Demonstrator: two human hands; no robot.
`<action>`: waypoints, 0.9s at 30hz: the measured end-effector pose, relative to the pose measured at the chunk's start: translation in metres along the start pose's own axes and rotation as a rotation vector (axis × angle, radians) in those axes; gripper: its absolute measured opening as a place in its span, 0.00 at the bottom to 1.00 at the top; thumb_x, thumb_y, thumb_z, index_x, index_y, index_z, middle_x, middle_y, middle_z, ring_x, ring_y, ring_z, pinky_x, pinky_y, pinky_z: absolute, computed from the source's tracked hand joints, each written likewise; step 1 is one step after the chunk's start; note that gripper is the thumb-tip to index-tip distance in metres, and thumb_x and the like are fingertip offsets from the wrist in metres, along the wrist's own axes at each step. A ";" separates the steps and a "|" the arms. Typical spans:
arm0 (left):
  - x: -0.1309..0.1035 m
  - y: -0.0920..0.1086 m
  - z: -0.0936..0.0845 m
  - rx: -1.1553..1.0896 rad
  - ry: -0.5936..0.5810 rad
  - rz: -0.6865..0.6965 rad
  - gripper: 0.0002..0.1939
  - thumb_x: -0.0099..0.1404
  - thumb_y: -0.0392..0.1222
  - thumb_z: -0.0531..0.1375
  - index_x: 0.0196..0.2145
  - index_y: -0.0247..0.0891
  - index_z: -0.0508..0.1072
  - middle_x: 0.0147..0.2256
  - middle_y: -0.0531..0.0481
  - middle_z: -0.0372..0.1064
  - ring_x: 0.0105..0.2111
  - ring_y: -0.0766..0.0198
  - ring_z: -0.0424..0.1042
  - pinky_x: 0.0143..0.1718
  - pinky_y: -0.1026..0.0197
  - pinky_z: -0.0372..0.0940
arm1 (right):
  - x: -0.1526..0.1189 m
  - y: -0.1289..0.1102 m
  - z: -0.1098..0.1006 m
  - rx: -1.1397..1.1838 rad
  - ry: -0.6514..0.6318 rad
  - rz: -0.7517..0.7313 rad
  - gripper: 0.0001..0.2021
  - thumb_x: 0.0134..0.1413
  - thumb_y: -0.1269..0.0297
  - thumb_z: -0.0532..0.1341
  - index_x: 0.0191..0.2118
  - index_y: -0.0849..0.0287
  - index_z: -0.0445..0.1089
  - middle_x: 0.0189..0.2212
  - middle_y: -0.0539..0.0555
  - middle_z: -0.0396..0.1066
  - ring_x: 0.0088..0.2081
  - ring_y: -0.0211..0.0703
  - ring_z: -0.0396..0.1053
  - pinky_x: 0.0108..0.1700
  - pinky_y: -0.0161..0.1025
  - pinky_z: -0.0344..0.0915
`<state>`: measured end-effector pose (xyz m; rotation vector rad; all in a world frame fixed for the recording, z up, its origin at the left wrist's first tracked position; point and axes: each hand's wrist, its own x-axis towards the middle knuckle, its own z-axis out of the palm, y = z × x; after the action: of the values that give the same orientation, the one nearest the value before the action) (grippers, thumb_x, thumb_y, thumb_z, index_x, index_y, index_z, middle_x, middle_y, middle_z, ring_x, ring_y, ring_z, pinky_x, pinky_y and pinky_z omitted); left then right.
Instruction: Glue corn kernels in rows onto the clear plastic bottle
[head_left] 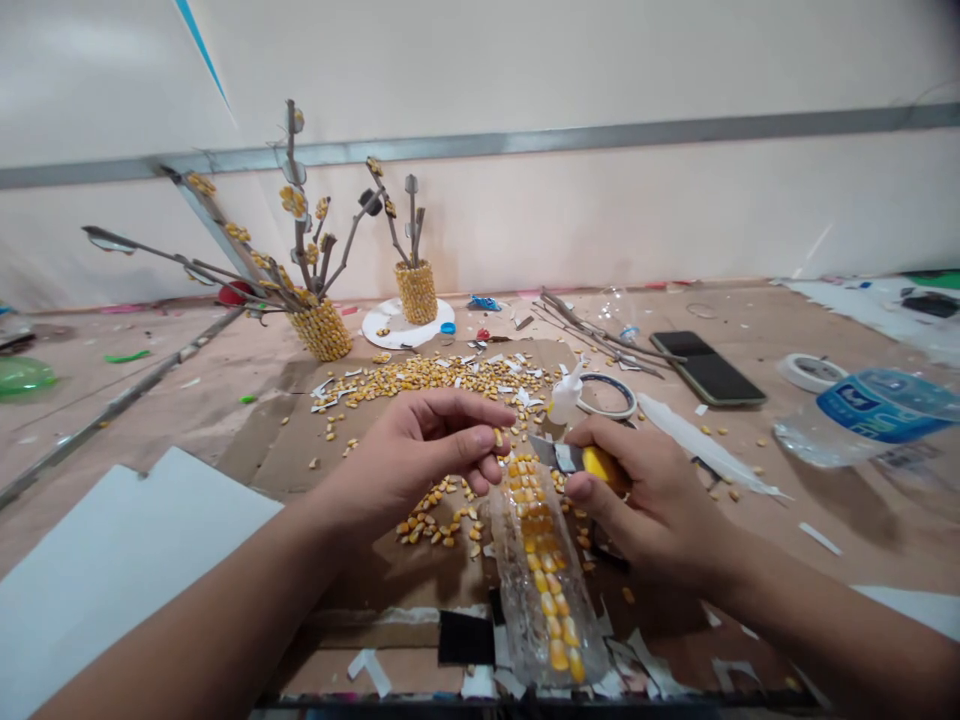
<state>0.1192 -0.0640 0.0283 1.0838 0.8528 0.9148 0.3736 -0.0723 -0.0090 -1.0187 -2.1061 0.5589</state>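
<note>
At the middle front of the bench (67,410), a clear plastic bottle (517,610), placed lengthwise, with rows of yellow corn kernels (559,600) along its upper side. Just above its far end, the left hand (427,445), with the grip nearly closed: one kernel (499,437) pinched between thumb and fingertips, the other fingers loosely bent. Beside it, in the closed grip of the right hand (652,490), a yellow-handled cutter knife (604,468), with its blade (541,450) toward the left fingertips. Below and beyond the hands, a piece of cardboard (289,445) with many loose kernels (427,373) and small white scraps. Just beyond the right hand, a small glue bottle (565,397) and a tape ring (634,402). Farther to the right, a dark phone (709,370), a white tape roll (802,373) and a blue-labelled bottle (862,405) on its side. At the back, two kernel-covered pots (416,293) with branches, the smaller on a white disc (373,330). At left front, white paper (135,540).
</note>
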 end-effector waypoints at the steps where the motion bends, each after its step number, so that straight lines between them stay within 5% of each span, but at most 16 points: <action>1: 0.000 -0.001 0.001 0.007 -0.008 0.000 0.16 0.59 0.45 0.78 0.40 0.34 0.82 0.29 0.50 0.80 0.25 0.69 0.77 0.27 0.68 0.71 | 0.000 -0.001 0.001 -0.022 0.000 -0.019 0.20 0.72 0.43 0.58 0.38 0.55 0.71 0.21 0.46 0.63 0.23 0.39 0.59 0.30 0.40 0.53; 7: -0.001 -0.002 0.006 -0.009 -0.051 -0.052 0.22 0.57 0.51 0.79 0.36 0.35 0.76 0.26 0.53 0.77 0.22 0.71 0.73 0.23 0.70 0.67 | 0.001 -0.004 0.002 -0.064 0.007 -0.105 0.13 0.70 0.54 0.60 0.37 0.57 0.72 0.24 0.48 0.69 0.24 0.39 0.63 0.30 0.39 0.55; 14: -0.003 -0.001 0.012 0.071 -0.097 -0.094 0.24 0.59 0.58 0.76 0.35 0.35 0.74 0.23 0.56 0.71 0.19 0.74 0.65 0.21 0.70 0.59 | 0.002 -0.005 0.003 -0.074 -0.004 -0.090 0.11 0.67 0.54 0.62 0.38 0.55 0.74 0.26 0.50 0.72 0.26 0.41 0.66 0.30 0.39 0.57; 27: -0.009 0.002 0.016 0.195 -0.078 -0.168 0.20 0.61 0.54 0.74 0.35 0.36 0.74 0.22 0.57 0.68 0.19 0.73 0.65 0.19 0.71 0.56 | 0.002 -0.004 0.003 -0.066 -0.027 -0.167 0.13 0.72 0.54 0.60 0.40 0.57 0.74 0.26 0.50 0.72 0.27 0.40 0.68 0.30 0.37 0.59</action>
<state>0.1301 -0.0771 0.0357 1.1879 0.9669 0.6558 0.3683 -0.0730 -0.0080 -0.8650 -2.2210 0.4245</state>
